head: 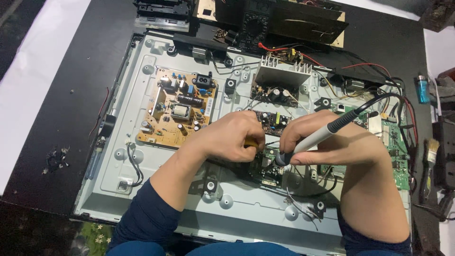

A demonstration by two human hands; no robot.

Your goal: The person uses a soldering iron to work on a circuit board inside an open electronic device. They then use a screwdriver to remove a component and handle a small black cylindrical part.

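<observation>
Soldering iron with a pale grey pen-shaped handle and black rubber collar [313, 137] lies slanted in the right hand [327, 142], its black cord [379, 100] arching up and away to the right over the green circuit board at the panel's right edge [395, 142]. The fingers of that hand wrap the handle low, pencil-fashion, close to the dark tip end, which points down at the small dark circuit board in the middle of the panel [270, 163]. As a judgement, the iron is light and stiff, easy to steer from the grey plastic barrel; the metal end is likely hot and must be left alone, and the trailing cord can tug the tip off its mark

Left hand [237, 135] is curled shut just beside the right, pinching what seems to be a small yellow-handled tool [252, 142]; most of it is hidden by the fingers, so its kind cannot be told. Both wrists rest over the pale grey metal back panel of a flat screen [142, 189], which lies on a black table [71, 95]. The small board looks fragile, crowded with tiny parts and thin wires

Left of the hands sits a tan power board with a wound coil and capacitors [177, 109]; above them, a ribbed aluminium heat sink [283, 71]. A blue lighter [422, 88] and a small paintbrush [430, 151] lie at the far right
</observation>
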